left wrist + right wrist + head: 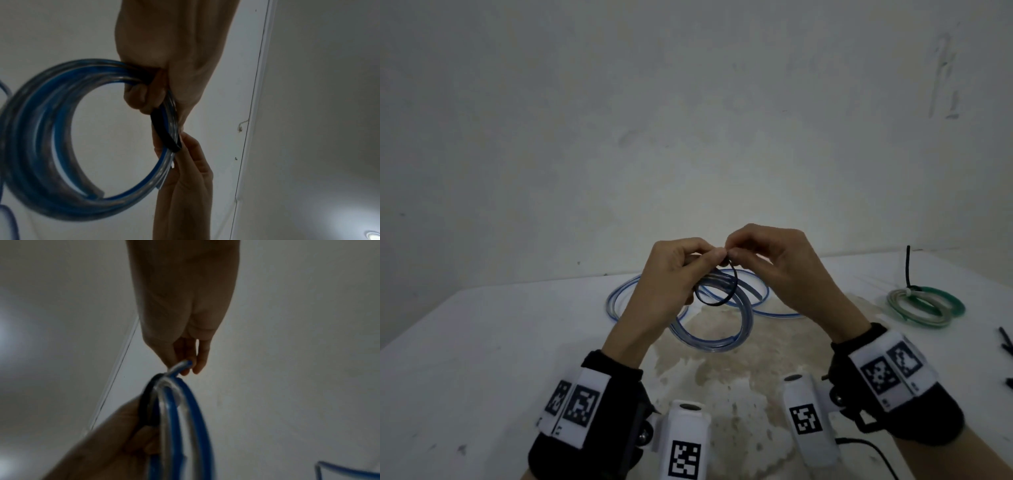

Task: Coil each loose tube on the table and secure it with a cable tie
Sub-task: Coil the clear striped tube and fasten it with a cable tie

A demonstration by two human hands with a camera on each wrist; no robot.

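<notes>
I hold a coil of clear, blue-striped tube (722, 339) above the table, with my left hand (709, 257) gripping its upper part. A black cable tie (717, 294) forms a loose loop around the gathered turns. At the top of that loop, my right hand (739, 255) pinches the tie. In the left wrist view, the coil (41, 146) hangs from my curled fingers and the black tie (162, 129) lies along it, with my right fingertips (191, 155) at its head. The right wrist view shows my right fingertips (197, 363) beside a cut tube end (180, 366), just above the tie (148, 402).
A second blue-striped tube (760, 308) lies loose on the white table (482, 342) behind my hands. At the right sits a green and grey coil (924, 305) bound with a black tie. Spare black ties (1007, 342) lie at the right edge. A wall stands behind the table.
</notes>
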